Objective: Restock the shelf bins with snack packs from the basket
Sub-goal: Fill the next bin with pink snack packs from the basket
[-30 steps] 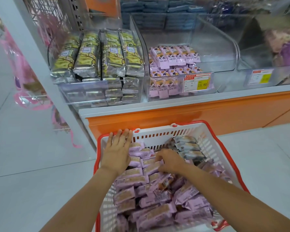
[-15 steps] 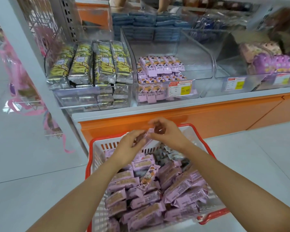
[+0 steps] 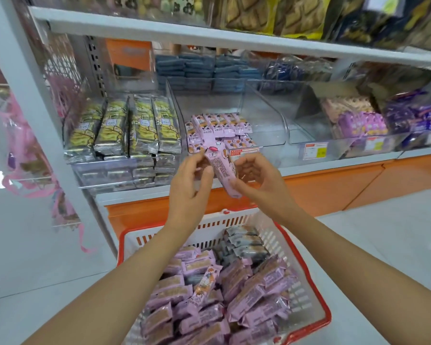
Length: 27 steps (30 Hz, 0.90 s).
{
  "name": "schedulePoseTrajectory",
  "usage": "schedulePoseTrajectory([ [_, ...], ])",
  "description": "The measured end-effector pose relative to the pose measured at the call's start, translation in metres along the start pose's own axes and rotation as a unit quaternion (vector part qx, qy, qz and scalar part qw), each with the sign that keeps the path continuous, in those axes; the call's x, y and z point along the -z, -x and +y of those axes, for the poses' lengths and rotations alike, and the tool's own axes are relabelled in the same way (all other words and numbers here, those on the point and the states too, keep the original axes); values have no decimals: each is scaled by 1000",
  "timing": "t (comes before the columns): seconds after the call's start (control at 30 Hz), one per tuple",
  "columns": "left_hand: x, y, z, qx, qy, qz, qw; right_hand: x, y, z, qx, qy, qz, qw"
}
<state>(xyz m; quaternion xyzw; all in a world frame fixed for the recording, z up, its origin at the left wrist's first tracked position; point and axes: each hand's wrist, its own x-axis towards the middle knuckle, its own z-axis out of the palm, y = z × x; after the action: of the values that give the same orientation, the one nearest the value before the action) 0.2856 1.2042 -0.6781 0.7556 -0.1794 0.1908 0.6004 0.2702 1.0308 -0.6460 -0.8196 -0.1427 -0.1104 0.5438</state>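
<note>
A pink snack pack [image 3: 223, 170] is held upright in front of the shelf, above the basket. My left hand [image 3: 189, 180] pinches its upper left side. My right hand [image 3: 256, 180] grips its lower right end with curled fingers. Just behind the pack stands a clear shelf bin [image 3: 271, 125] with two stacked rows of matching pink packs [image 3: 219, 125] at its front left. Below, a red and white basket [image 3: 209, 225] on the floor is full of pink snack packs [image 3: 234, 300], with several grey ones [image 3: 244, 242] at its back.
Left of the pink bin, a clear bin holds yellow and silver packs [image 3: 125, 130]. To the right, bins hold purple packs [image 3: 358, 120]. An orange shelf base [image 3: 321, 185] runs under the bins. Blue packs [image 3: 202, 70] lie behind. A white post [image 3: 33, 95] stands on the left.
Both hands rose from the basket with a pink pack, from rim height to the front of the pink bin. The view tilted up, showing the upper shelf.
</note>
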Motion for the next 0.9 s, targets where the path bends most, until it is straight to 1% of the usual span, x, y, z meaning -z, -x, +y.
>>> schedulePoseTrajectory([
  [0.03, 4, -7, 3, -55, -86, 39, 994, 4, -9, -5, 4, 15, 15, 1000],
  [0.07, 9, -14, 4, -107, -175, 75, 976, 8, -20, -10, 6, 29, 31, 999],
  [0.1, 15, -21, 4, -148, -256, 95, 951, 11, -33, -13, 5, 39, 48, 998],
  [0.13, 21, -28, 1, -169, -329, 90, 925, 12, -47, -15, 0, 44, 64, 997],
  [0.2, 32, -35, -10, -167, -447, 36, 878, 11, -75, -14, -25, 55, 91, 994],
  [0.3, 42, -34, -29, -152, -542, -32, 826, 0, -116, -9, -54, 94, 90, 990],
  [0.4, 46, -34, -39, -163, -578, -43, 799, -18, -154, 1, -68, 153, 74, 983],
  [0.47, 45, -36, -42, -171, -585, -30, 792, -32, -177, 9, -71, 201, 69, 975],
  [0.57, 42, -38, -44, -183, -578, -8, 795, -55, -203, 17, -58, 267, 58, 960],
  [0.67, 41, -39, -45, -184, -568, 2, 802, -73, -222, 25, -67, 318, 40, 945],
  [0.77, 42, -40, -48, -192, -566, 4, 802, -83, -233, 31, -75, 366, 18, 928],
  [0.9, 42, -42, -53, -205, -570, 18, 795, -87, -235, 33, -90, 384, -2, 919],
])
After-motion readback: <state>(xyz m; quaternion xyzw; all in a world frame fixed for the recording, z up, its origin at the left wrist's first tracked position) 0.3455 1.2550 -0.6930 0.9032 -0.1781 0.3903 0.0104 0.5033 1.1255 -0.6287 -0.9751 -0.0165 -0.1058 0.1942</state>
